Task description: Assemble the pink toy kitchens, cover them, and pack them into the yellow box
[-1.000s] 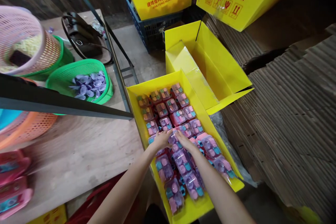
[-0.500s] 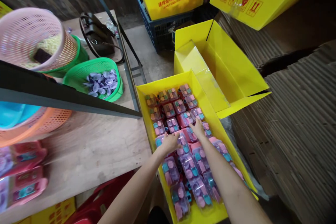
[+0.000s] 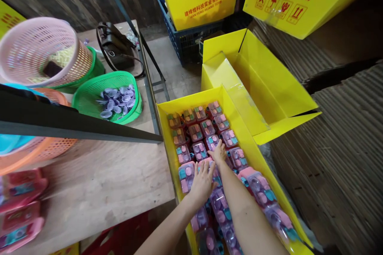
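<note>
A long yellow box (image 3: 251,159) holds rows of toy packs with clear plastic covers over pink, purple and teal pieces. My left hand (image 3: 202,181) lies palm down, its fingers spread over a toy pack (image 3: 186,173) and its neighbours near the box's middle. Just beyond it, my right hand (image 3: 219,154) has thumb and fingers bent about the near end of another toy pack (image 3: 213,141). My right forearm crosses over the nearer packs and hides some of them. Farther packs stand upright in rows; several on the near right side lean.
An open yellow box (image 3: 263,83) stands beyond the packed one. On the wooden table (image 3: 119,179) at left are a green basket (image 3: 86,95) of purple spoons, a pink basket (image 3: 20,48), a black bag (image 3: 116,48) and a dark metal bar (image 3: 119,133). Stacked cardboard (image 3: 353,135) borders the right.
My right hand has shifted left, from the right-hand packs to one nearer the middle. My left hand's fingers have spread and straightened. The view has moved slightly.
</note>
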{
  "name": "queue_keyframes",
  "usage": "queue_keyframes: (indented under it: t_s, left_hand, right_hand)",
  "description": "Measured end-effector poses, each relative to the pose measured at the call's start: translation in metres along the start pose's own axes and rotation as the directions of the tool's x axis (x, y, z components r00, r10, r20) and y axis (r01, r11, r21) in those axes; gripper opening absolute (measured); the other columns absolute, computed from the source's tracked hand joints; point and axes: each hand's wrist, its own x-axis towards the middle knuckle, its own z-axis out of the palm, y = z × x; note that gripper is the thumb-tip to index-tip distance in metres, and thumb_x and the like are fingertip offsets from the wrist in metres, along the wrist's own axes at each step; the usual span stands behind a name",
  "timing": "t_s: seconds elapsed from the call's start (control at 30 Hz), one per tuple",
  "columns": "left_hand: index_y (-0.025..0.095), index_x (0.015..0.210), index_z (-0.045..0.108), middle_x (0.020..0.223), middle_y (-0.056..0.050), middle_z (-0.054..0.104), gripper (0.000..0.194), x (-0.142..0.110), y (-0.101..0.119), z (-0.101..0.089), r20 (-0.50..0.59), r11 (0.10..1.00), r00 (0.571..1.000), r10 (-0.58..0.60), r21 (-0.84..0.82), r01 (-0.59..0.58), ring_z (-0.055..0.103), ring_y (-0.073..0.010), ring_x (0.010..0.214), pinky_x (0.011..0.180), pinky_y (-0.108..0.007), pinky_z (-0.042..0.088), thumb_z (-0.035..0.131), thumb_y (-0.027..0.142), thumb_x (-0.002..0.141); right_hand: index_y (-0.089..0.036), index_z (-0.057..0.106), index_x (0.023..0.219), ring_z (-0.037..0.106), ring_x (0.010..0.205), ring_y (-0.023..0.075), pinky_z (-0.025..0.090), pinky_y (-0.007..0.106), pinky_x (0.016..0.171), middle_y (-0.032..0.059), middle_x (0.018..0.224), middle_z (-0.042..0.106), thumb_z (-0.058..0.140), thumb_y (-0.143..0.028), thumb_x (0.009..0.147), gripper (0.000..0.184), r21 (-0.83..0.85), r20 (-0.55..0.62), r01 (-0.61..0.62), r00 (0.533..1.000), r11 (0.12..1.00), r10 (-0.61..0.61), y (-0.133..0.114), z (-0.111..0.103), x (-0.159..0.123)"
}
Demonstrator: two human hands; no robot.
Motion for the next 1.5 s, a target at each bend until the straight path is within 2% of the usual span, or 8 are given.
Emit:
queue_keyframes:
  t_s: [0.13, 0.57, 0.73, 0.93, 1.07, 1.2, 1.33, 1.5]
  left_hand:
    - [0.022, 0.139, 0.029, 0.14, -0.011, 0.039, 0.061, -0.011, 0.003, 0.004, -0.059, 0.999, 0.997, 0.045, -0.005, -0.045, 0.027, -0.0305, 0.133, 0.108, -0.057, 0.016, 0.05, 0.032, 0.083]
    - [0.023, 0.141, 0.024, 0.148, -0.011, 0.024, 0.065, -0.027, 0.017, -0.003, -0.099, 0.994, 0.989, 0.111, 0.003, -0.111, 0.014, -0.0313, 0.137, 0.109, -0.057, 0.013, 0.049, 0.038, 0.083]
    - [0.021, 0.142, 0.021, 0.147, -0.012, 0.025, 0.069, -0.032, 0.015, -0.012, -0.141, 0.991, 0.985, 0.096, -0.084, -0.109, 0.014, -0.0287, 0.138, 0.108, -0.055, 0.018, 0.052, 0.025, 0.08]
    - [0.02, 0.145, 0.004, 0.148, -0.012, 0.022, 0.078, -0.038, 0.007, -0.041, -0.289, 0.954, 0.957, 0.005, -0.286, -0.091, 0.014, -0.0243, 0.138, 0.11, -0.051, 0.02, 0.049, 0.019, 0.081]
    - [0.019, 0.144, -0.003, 0.15, -0.016, 0.013, 0.092, -0.044, 0.005, -0.067, -0.446, 0.922, 0.889, -0.103, -0.377, -0.083, 0.012, -0.0282, 0.138, 0.109, -0.051, 0.022, 0.059, 0.026, 0.077]
    - [0.018, 0.144, -0.007, 0.15, -0.019, 0.0, 0.102, -0.063, -0.003, -0.095, -0.569, 0.902, 0.813, -0.127, -0.407, -0.144, 0.008, -0.0338, 0.138, 0.107, -0.053, 0.024, 0.064, 0.033, 0.073]
    - [0.019, 0.143, -0.01, 0.149, -0.019, 0.001, 0.101, -0.094, -0.022, -0.106, -0.671, 0.892, 0.714, -0.2, -0.426, -0.15, 0.01, -0.0368, 0.136, 0.104, -0.057, 0.025, 0.061, 0.035, 0.074]
    - [0.017, 0.144, -0.005, 0.144, -0.02, 0.017, 0.094, -0.143, -0.059, -0.092, -0.659, 0.842, 0.633, -0.406, -0.539, -0.022, 0.022, -0.035, 0.133, 0.105, -0.055, 0.027, 0.059, 0.033, 0.076]
  right_hand:
    - [-0.013, 0.025, 0.135, 0.057, 0.1, 0.028, 0.041, 0.036, 0.082, 0.0183, 0.116, 0.05, 0.068, -0.03, 0.064, 0.084, 0.006, -0.006, 0.009, 1.0, 1.0, -0.009, 0.006, 0.004, 0.004]
    - [-0.009, 0.034, 0.125, 0.05, 0.111, 0.0309, 0.039, 0.036, 0.089, 0.0212, 0.12, 0.049, 0.065, -0.03, 0.06, 0.075, 0.133, -0.175, 0.101, 0.981, 0.986, -0.077, 0.014, -0.019, -0.004]
    - [-0.008, 0.032, 0.126, 0.047, 0.114, 0.0308, 0.038, 0.037, 0.092, 0.0208, 0.122, 0.048, 0.064, -0.03, 0.062, 0.075, 0.177, -0.241, 0.144, 0.965, 0.974, -0.098, 0.014, -0.053, -0.022]
    - [-0.013, 0.034, 0.127, 0.047, 0.112, 0.0299, 0.04, 0.039, 0.092, 0.0168, 0.12, 0.05, 0.067, -0.035, 0.062, 0.076, 0.186, -0.304, 0.241, 0.936, 0.953, -0.177, 0.0, -0.12, -0.067]
    - [-0.015, 0.034, 0.127, 0.046, 0.113, 0.0294, 0.04, 0.043, 0.094, 0.015, 0.12, 0.05, 0.067, -0.033, 0.062, 0.075, 0.193, -0.37, 0.421, 0.868, 0.886, -0.332, -0.029, -0.161, -0.121]
    - [-0.016, 0.033, 0.128, 0.046, 0.113, 0.0287, 0.042, 0.046, 0.093, 0.0149, 0.121, 0.048, 0.064, -0.025, 0.064, 0.073, 0.196, -0.336, 0.529, 0.827, 0.826, -0.45, -0.065, -0.18, -0.183]
    - [-0.015, 0.032, 0.128, 0.046, 0.112, 0.0295, 0.042, 0.047, 0.093, 0.0153, 0.119, 0.049, 0.063, -0.02, 0.062, 0.073, 0.187, -0.306, 0.606, 0.784, 0.773, -0.54, -0.098, -0.172, -0.231]
    - [-0.018, 0.033, 0.129, 0.046, 0.111, 0.0301, 0.041, 0.05, 0.093, 0.0135, 0.116, 0.05, 0.06, -0.017, 0.062, 0.072, 0.221, -0.233, 0.657, 0.753, 0.72, -0.616, -0.134, -0.144, -0.273]
